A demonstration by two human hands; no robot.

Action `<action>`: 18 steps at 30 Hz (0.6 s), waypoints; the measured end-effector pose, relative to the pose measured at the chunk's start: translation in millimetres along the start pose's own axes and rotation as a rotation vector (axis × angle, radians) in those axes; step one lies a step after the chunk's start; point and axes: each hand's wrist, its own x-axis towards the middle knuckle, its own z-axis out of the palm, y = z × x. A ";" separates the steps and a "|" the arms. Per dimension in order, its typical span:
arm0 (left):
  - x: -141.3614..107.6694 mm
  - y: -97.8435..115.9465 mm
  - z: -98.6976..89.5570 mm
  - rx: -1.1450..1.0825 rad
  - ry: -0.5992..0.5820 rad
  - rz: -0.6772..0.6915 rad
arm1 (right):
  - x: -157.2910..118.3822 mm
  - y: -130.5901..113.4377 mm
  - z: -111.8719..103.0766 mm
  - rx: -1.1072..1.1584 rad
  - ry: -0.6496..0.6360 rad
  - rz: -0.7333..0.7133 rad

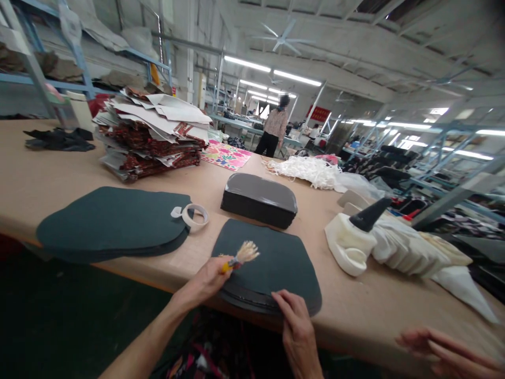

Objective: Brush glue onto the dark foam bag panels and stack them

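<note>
My left hand [216, 273] is closed round the yellow handle of a brush [246, 252] with pale, splayed bristles. The brush is over a stack of dark green, rounded sheets [272, 252] at the table's front edge. At the near edge of this stack, my right hand [295, 321] has its fingertips bent onto the top sheet; its thumb is partly hidden. Left of it lies another stack of dark green sheets [118, 218], with a roll of masking tape [195, 216] at its right end. Behind the near stack stands a black, rounded block-like pile [259, 199].
A co-worker's hand [445, 347] reaches in at the lower right. Beyond are a white container with a black spout [349, 242], pale fabric pieces [410, 247], white material [307, 171], a pile of paper-backed pieces [153, 131] and a floral sheet [226, 154]. A person [276, 126] stands farther back.
</note>
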 end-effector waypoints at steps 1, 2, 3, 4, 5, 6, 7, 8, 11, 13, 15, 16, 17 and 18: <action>0.6 1.6 3.0 0.067 -0.040 0.036 | -1.5 -0.9 5.0 -0.004 -0.013 -0.020; 1.4 3.4 4.3 0.120 -0.068 0.056 | -2.0 -0.7 8.6 -0.010 -0.025 -0.025; 2.1 5.6 4.1 0.146 -0.087 0.058 | -1.9 0.4 10.6 -0.013 -0.033 -0.023; 2.7 8.1 2.9 0.162 -0.100 0.052 | -1.7 2.2 11.5 -0.011 -0.037 -0.016; 3.0 11.0 1.1 0.182 -0.114 0.048 | -1.7 4.2 11.6 -0.002 -0.031 -0.014; 3.0 14.3 -0.8 0.197 -0.132 0.047 | -1.9 6.2 11.2 0.007 -0.029 -0.014; 2.5 17.7 -2.3 0.210 -0.158 0.056 | -2.3 7.7 10.7 0.009 -0.035 -0.015; 1.6 20.9 -3.3 0.227 -0.195 0.071 | -2.9 8.6 10.3 -0.001 -0.042 -0.023; -1.9 28.0 -3.3 0.323 -0.301 0.096 | -4.9 7.8 10.2 -0.064 -0.093 -0.020; -3.3 29.6 -2.8 0.382 -0.328 0.079 | -5.9 6.0 10.3 -0.082 -0.100 -0.019; -3.0 29.7 -3.6 0.398 -0.335 0.060 | -7.0 5.1 9.6 -0.073 -0.098 -0.023; -2.4 29.6 -4.5 0.398 -0.341 0.056 | -7.5 5.0 9.1 -0.067 -0.096 -0.027; -1.7 29.7 -5.5 0.397 -0.346 0.054 | -8.1 5.1 8.5 -0.063 -0.101 -0.027; -1.1 30.1 -6.5 0.398 -0.350 0.056 | -8.6 5.4 8.1 -0.063 -0.106 -0.024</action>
